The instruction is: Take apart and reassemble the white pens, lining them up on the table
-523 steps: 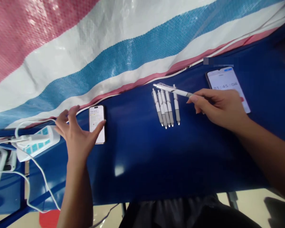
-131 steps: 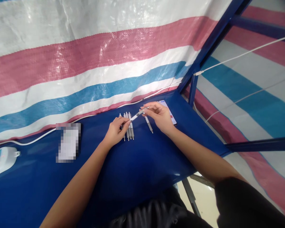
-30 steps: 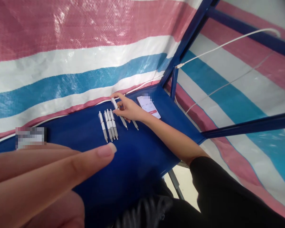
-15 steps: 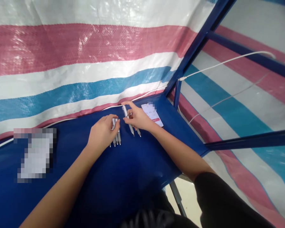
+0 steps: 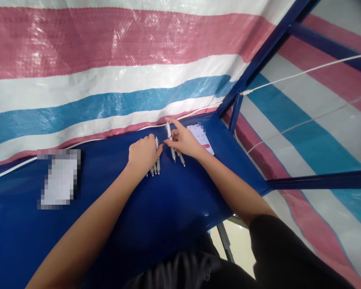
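Observation:
My left hand [image 5: 142,154] is closed over a bunch of several grey-and-white pens [image 5: 155,167], which lie side by side with their tips toward me. Its fingers curl over the upper ends, so part of the bunch is hidden. To the right, my right hand [image 5: 185,140] grips a white-and-grey pen [image 5: 171,140] between thumb and fingers, the index finger stretched past its top end. A second pen [image 5: 182,159] shows its tip from under that hand; whether the fingers hold it I cannot tell. A small gap separates the two hands.
A phone [image 5: 200,138] with a lit screen lies just beyond my right hand on the blue tabletop [image 5: 174,200]. At the left is a blurred-out pale item [image 5: 60,180]. A white cable [image 5: 90,141] runs along the back edge, below striped sheeting. Blue metal bars [image 5: 234,112] stand at the right.
The view has shifted, so the table appears farther right and higher. My left hand has turned further over the pens and covers more of their tops. My right hand keeps its grip.

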Demonstrator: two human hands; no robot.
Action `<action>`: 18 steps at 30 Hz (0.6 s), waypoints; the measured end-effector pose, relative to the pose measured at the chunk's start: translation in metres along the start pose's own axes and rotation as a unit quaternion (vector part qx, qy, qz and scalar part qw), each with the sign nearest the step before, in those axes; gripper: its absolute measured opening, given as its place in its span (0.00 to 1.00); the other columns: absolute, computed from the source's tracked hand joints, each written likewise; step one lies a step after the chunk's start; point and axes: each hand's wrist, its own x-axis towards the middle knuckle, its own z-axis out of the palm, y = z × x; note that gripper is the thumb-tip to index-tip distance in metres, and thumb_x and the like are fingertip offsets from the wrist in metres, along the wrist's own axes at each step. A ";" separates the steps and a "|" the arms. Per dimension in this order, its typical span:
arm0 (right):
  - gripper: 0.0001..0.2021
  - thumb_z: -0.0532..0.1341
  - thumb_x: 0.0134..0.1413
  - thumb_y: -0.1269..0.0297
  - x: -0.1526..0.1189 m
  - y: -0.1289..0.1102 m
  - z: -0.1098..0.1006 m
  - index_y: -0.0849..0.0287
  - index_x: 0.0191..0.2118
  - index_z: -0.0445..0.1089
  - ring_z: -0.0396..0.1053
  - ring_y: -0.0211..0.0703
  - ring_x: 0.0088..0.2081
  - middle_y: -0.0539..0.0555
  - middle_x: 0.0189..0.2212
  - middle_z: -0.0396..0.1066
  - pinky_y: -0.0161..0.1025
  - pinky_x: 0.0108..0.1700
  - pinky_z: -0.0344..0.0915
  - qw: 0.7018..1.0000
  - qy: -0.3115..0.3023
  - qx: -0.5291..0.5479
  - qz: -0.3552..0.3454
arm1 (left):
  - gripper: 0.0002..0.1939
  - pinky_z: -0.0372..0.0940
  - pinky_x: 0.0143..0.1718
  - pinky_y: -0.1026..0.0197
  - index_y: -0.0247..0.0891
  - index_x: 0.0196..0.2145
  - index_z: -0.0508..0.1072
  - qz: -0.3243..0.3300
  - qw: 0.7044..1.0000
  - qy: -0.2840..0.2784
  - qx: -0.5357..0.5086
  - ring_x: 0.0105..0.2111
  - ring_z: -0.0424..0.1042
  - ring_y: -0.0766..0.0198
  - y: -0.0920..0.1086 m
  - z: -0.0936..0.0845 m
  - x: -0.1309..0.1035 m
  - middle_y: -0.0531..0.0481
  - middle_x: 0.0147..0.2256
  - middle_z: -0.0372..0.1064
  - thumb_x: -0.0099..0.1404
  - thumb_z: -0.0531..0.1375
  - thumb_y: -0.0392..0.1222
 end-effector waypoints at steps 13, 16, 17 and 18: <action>0.35 0.68 0.59 0.66 -0.002 -0.002 0.000 0.52 0.69 0.57 0.68 0.35 0.17 0.40 0.27 0.66 0.31 0.16 0.62 0.999 -0.015 0.029 0.006 | 0.11 0.57 0.30 0.57 0.43 0.29 0.69 -0.012 0.954 0.087 -0.287 0.25 0.69 0.58 -0.019 0.012 0.010 0.50 0.24 0.70 0.65 0.64 0.49; 0.32 0.68 0.59 0.67 -0.001 -0.001 -0.003 0.53 0.66 0.59 0.66 0.35 0.15 0.39 0.26 0.66 0.31 0.14 0.60 0.999 -0.015 0.025 0.014 | 0.09 0.57 0.30 0.59 0.43 0.30 0.67 0.063 0.912 0.095 -0.394 0.24 0.65 0.63 -0.023 0.011 0.010 0.54 0.23 0.69 0.66 0.61 0.47; 0.31 0.68 0.59 0.67 -0.001 0.000 -0.004 0.54 0.65 0.60 0.66 0.35 0.15 0.39 0.26 0.66 0.31 0.14 0.59 0.999 -0.015 0.023 0.015 | 0.09 0.58 0.29 0.59 0.43 0.31 0.67 0.084 0.897 0.094 -0.425 0.23 0.64 0.64 -0.024 0.012 0.010 0.55 0.23 0.68 0.67 0.60 0.47; 0.30 0.68 0.59 0.67 0.000 0.000 -0.005 0.54 0.64 0.60 0.66 0.35 0.15 0.39 0.26 0.65 0.31 0.14 0.59 0.999 -0.015 0.023 0.016 | 0.09 0.58 0.29 0.60 0.43 0.30 0.67 0.098 0.881 0.092 -0.453 0.23 0.64 0.65 -0.025 0.013 0.010 0.55 0.23 0.68 0.67 0.60 0.47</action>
